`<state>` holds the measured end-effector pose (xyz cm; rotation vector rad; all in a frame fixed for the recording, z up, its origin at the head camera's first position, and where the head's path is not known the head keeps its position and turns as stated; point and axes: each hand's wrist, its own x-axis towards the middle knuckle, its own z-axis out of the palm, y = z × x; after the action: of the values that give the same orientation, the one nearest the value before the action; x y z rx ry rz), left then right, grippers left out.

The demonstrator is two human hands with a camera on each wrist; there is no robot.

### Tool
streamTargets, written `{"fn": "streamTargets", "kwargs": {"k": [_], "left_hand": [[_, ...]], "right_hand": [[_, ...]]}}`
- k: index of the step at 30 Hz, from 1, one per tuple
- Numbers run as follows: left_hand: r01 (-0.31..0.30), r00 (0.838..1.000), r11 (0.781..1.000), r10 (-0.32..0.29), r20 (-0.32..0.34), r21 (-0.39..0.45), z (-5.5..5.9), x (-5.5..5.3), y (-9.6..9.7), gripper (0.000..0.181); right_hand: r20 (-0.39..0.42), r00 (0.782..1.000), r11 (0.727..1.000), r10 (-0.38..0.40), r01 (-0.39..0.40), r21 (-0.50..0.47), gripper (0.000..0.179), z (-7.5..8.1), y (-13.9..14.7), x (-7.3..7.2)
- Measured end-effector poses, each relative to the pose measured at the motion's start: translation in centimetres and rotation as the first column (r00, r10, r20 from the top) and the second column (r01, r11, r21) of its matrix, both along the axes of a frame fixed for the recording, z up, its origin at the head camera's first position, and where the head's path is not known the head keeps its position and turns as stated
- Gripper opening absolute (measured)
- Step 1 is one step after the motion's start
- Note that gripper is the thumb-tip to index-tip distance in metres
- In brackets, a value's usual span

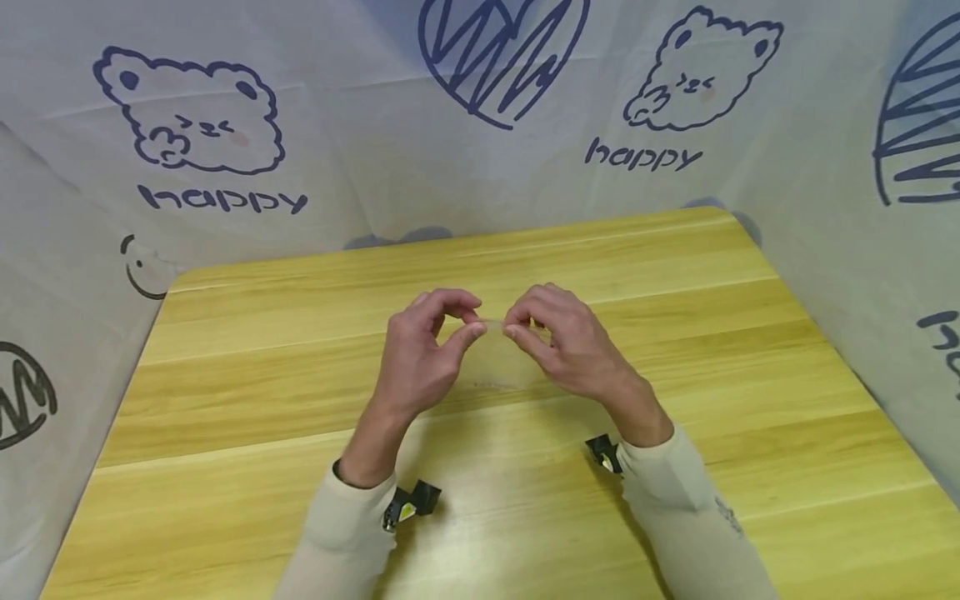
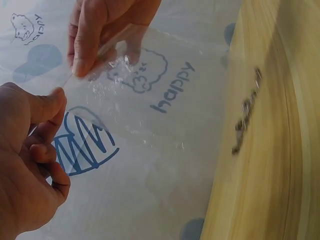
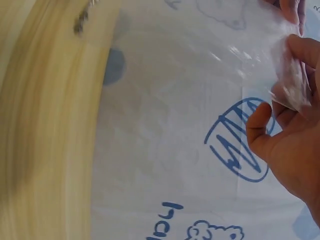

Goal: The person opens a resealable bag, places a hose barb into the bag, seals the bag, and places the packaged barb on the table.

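Note:
A clear plastic bag (image 1: 497,354) hangs above the table between the two hands. The left hand (image 1: 422,358) pinches its top edge between thumb and forefinger. Close by, the right hand (image 1: 573,343) pinches the same edge, with thumb and fingers bent. In the left wrist view the clear bag (image 2: 125,65) is see-through, with glints and creases. Along its lower end lies a row of small dark, shiny pieces (image 2: 245,117), too small to tell what they are. The right wrist view shows the bag's film (image 3: 240,57) bunched at the right hand's fingers.
A wood-grain table (image 1: 247,392) lies under the hands. Behind and beside it hangs a white cloth (image 1: 360,150) with bear, heart and "happy" drawings. Small black devices (image 1: 411,504) are worn at both wrists.

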<state>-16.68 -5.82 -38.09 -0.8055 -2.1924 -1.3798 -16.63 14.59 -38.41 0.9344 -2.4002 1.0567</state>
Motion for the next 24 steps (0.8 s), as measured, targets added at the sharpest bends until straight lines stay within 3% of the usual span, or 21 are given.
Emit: {"fn": "streamTargets", "kwargs": {"k": [11,19,24], "left_hand": [[0.086,0.995,0.991,-0.091,0.046,0.098,0.2,0.2,0.0,0.016],[0.061,0.998,0.995,-0.063,0.019,0.075,0.3,0.3,0.0,0.013],[0.030,1.000,0.996,-0.030,0.003,0.083,0.4,0.1,-0.6,0.012]], "right_hand": [[-0.123,0.992,1.000,-0.017,0.016,-0.003,0.006,0.0,-0.5,0.0],[-0.047,0.999,1.000,-0.027,0.027,-0.011,0.005,0.1,0.3,0.1],[0.071,0.997,0.999,-0.033,0.032,0.019,0.005,0.5,1.6,0.2]]}}
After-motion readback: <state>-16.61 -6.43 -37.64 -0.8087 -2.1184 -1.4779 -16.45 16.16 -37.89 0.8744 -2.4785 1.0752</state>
